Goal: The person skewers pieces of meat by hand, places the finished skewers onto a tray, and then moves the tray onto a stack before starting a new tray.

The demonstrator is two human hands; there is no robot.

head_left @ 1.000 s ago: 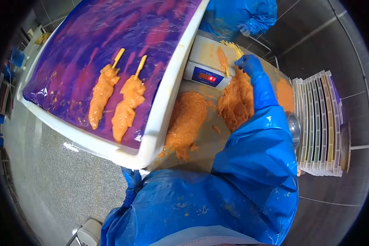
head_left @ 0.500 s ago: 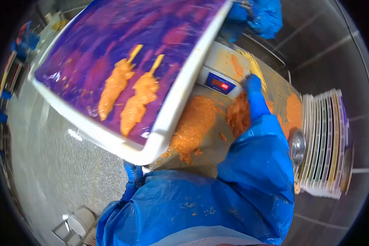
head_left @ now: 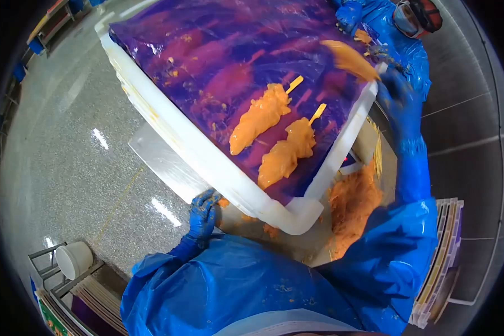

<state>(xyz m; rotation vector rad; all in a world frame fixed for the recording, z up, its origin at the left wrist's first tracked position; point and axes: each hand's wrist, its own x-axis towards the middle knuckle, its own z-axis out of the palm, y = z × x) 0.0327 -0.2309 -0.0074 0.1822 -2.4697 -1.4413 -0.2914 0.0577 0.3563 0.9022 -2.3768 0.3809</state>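
My right hand point(head_left: 399, 98), in a blue glove and blurred by motion, reaches over the right rim of the white tray point(head_left: 179, 137). It grips one end of a smeared orange meat skewer point(head_left: 350, 60) held above the tray's purple plastic lining point(head_left: 218, 61). Two orange meat skewers point(head_left: 260, 117) lie side by side on that lining, their sticks pointing up and right. My left hand point(head_left: 203, 215), also gloved, is at the metal table edge below the tray with its fingers curled; the tray and table hide what it may hold.
Orange minced meat point(head_left: 353, 204) is heaped on the table right of the tray. The scale point(head_left: 350, 162) is mostly covered by the tray. A co-worker in blue point(head_left: 411, 56) stands at the top right. Stacked trays point(head_left: 445, 252) are at right, and a white bucket point(head_left: 74, 260) at lower left.
My right hand has moved up from beside the scale to the tray's right rim, now with a meat skewer. The view has turned, and more of the left hand shows.
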